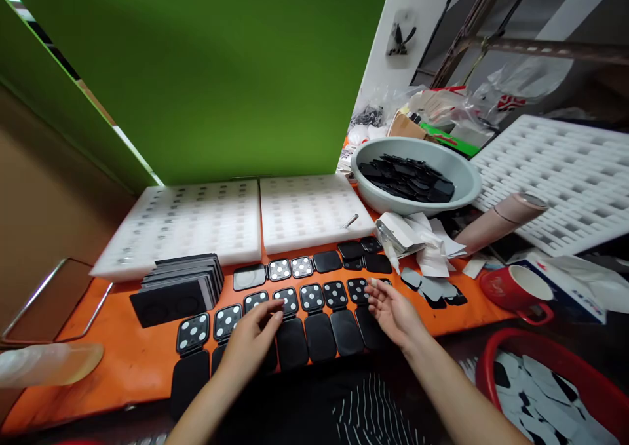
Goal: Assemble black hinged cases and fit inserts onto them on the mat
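My left hand (255, 333) is over the front row, thumb and forefinger brought together at the lower edge of a black hinged case with white dots (285, 300). Whether something small sits between those fingertips cannot be made out. My right hand (393, 310) is palm inward, fingers loosely bent and apart, beside another dotted case (357, 290); nothing shows in it. Several such cases lie unfolded in a row, dotted halves away from me and plain black halves (320, 337) nearer. Part of the row is hidden under my hands. Behind it, a shorter row includes a dotted case (301, 267).
Two white foam trays (314, 219) stand behind the cases. At left are stacked black cards (170, 299) and a bottle (54, 364). Rightward are a basin of black pieces (417, 208), a pink flask (501, 222), a red mug (514, 286) and a red tub (491, 347).
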{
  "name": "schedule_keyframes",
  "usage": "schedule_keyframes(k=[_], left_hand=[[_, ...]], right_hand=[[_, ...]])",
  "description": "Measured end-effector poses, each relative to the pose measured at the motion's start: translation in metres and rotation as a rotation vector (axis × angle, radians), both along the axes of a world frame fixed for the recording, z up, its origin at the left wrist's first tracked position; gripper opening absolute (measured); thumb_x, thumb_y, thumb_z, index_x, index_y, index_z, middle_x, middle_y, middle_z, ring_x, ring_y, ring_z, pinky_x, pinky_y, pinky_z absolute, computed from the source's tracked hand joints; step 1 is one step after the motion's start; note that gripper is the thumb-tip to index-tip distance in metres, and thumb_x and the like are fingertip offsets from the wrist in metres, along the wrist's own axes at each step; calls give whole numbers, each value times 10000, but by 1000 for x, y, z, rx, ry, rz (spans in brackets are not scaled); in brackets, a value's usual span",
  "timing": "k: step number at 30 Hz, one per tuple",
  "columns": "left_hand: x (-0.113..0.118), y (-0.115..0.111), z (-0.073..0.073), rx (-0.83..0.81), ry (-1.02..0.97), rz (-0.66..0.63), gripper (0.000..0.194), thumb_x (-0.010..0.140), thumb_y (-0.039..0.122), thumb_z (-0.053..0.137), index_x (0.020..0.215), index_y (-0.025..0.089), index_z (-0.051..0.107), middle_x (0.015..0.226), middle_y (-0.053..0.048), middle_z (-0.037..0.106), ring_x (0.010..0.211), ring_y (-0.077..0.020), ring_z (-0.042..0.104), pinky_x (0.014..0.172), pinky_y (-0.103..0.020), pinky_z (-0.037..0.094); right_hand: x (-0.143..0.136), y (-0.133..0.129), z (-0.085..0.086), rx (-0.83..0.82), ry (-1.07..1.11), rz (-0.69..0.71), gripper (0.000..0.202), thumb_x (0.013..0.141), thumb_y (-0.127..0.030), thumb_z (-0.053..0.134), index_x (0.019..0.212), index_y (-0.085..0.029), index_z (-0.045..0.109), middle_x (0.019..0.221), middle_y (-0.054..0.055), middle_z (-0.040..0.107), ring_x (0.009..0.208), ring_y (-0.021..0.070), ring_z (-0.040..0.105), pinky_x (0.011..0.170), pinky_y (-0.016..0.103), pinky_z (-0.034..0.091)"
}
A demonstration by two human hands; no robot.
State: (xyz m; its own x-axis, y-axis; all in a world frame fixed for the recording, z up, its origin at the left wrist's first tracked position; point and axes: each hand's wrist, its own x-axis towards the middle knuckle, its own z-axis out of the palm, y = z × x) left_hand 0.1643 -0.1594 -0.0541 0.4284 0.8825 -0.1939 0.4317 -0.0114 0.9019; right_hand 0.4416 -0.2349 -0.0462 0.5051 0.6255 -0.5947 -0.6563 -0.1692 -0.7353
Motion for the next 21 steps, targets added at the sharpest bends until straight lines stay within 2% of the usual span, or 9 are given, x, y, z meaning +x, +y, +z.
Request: schedule_keyframes(k=[4,7,10,12,14,16,19,21], left_hand=[[-28,-4,1,121,152,34,331,832,452,482,1010,232,653,1062,-48,673,1020,-244,608,881,-387,483],[-27,-16,5,214,225,-48,297,865,422,448,998,247,648,1030,-34,676,977,-224,622,830,-359,506],[-9,-33,5,316,244,-238,278,900,350,405,1004,244,640,1020,-39,675,954,-201,625,816,-337,511],[8,-43,0,413,258,-363,286,905,312,400,1069,241,623,1116,-52,648,1033,-207,596,875,-357,490],[26,-49,-7,539,304,-462,358,887,322,441,1219,239,549,1293,-69,550,1184,-249,501,969,-435,424],[41,-50,-17,646,378,-542,527,862,401,485,1354,226,415,1422,-88,409,1291,-307,374,1024,-531,334],[53,-45,-31,730,489,-621,668,841,508,483,1413,206,315,1465,-104,321,1322,-347,309,1038,-601,248],[53,-41,-39,771,533,-663,672,839,509,482,1417,214,306,1468,-94,315,1320,-338,317,1051,-598,216]], right_hand=[[5,-19,-5,34,-355,101,339,616,-414,753,790,-152,628,635,9,635,506,89,537,463,195,435],[11,-23,-9,-22,-586,220,428,633,-549,687,785,-153,626,648,29,640,512,110,530,487,237,440],[6,-31,-11,-108,-929,444,412,775,-557,533,866,-170,642,795,82,684,681,186,620,640,326,500],[-5,-39,-11,-89,-1226,714,402,812,-507,516,1036,-197,639,1058,111,666,982,246,607,866,412,464],[-16,-46,-12,-14,-1482,1023,535,776,-502,582,1238,-233,547,1344,108,497,1250,277,425,1042,475,310],[-25,-48,-16,22,-1623,1252,728,740,-537,617,1372,-251,399,1481,94,298,1359,285,245,1100,507,177],[-30,-45,-25,-30,-1681,1358,765,791,-557,550,1434,-251,271,1517,90,182,1388,268,157,1112,510,106],[-30,-43,-31,-46,-1695,1360,745,807,-566,523,1432,-246,277,1518,95,173,1387,265,164,1113,507,97]])
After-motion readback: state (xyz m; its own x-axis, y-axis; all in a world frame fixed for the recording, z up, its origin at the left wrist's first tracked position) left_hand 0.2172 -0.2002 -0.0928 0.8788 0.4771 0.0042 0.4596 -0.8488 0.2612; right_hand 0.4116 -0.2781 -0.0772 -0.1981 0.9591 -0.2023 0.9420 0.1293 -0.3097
